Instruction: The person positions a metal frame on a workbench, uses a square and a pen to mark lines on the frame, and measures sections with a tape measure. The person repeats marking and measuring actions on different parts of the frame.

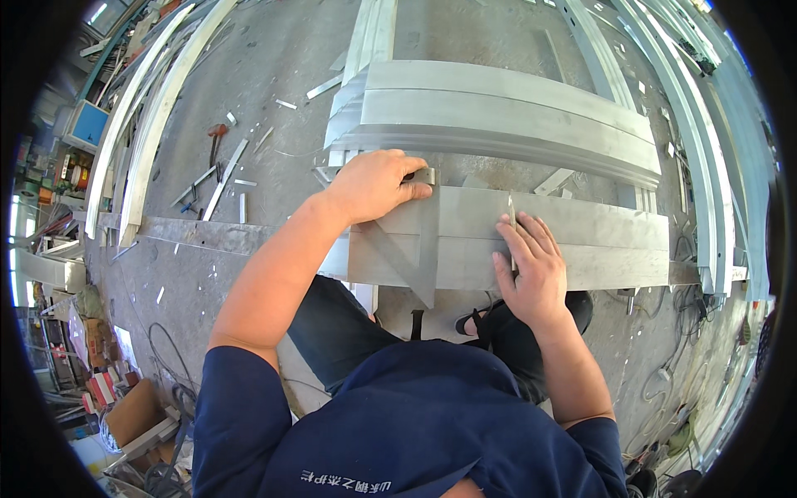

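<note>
Two flat grey metal bars [581, 222] lie side by side across my knees' front. Over their left part sits a metal triangle square [428, 241], one straight arm across the bars and a slanted arm meeting it at a point past the near edge. My left hand [374, 187] is closed round the square's thick far end, its thumb and fingers pinching it. My right hand [533, 266] rests on the bars to the right, fingers partly bent around a thin, pointed, pen-like tool [511, 204] that points away from me.
Beyond lies a stack of wide metal bars [506, 112] on metal rails [369, 37]. Long profiles [170, 116] stand at left, more rails [689, 158] at right. A hammer [217, 137], offcuts and cables [170, 353] litter the floor. A cardboard box [134, 412] stands lower left.
</note>
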{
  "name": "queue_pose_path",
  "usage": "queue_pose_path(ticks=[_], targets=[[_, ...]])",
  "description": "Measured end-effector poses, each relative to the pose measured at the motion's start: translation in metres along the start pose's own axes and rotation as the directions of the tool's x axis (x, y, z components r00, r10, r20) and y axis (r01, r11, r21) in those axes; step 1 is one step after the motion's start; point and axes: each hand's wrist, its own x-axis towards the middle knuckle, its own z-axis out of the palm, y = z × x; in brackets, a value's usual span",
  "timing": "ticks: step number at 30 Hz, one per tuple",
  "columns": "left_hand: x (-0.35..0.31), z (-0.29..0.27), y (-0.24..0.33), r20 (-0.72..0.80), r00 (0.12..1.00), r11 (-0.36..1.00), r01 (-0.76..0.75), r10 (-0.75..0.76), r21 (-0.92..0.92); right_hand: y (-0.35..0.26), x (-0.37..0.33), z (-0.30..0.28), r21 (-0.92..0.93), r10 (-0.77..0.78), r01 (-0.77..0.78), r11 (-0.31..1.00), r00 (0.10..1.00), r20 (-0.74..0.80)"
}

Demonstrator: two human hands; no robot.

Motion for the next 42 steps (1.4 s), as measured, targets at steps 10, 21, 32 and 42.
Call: queue_pose_path(ticks=[10, 21, 32, 42], targets=[[-0.029, 0.011, 0.016, 0.024, 0.996, 0.956, -0.088, 0.084, 0.279, 0.002, -0.001, 0.001, 0.014, 0.006, -0.006, 1.0, 1.0, -0.015], [-0.03, 0.006, 0.022, 0.04, 0.999, 0.983, -0.038, 0.032, 0.179, -0.023, 0.039, -0.006, 0.436, 0.251, -0.267, 0.86, 0.963, 0.095], [-0.031, 0.009, 0.019, -0.012, 0.998, 0.989, -0.065, 0.067, 0.131, -0.032, 0.064, 0.023, 0.347, 0.101, -0.112, 0.931, 0.994, 0.049], [-0.031, 0.014, 0.017, -0.029, 0.998, 0.993, -0.056, 0.059, 0.109, -0.052, -0.004, -0.023, 0.383, -0.296, 0.198, 0.902, 0.93, 0.218]])
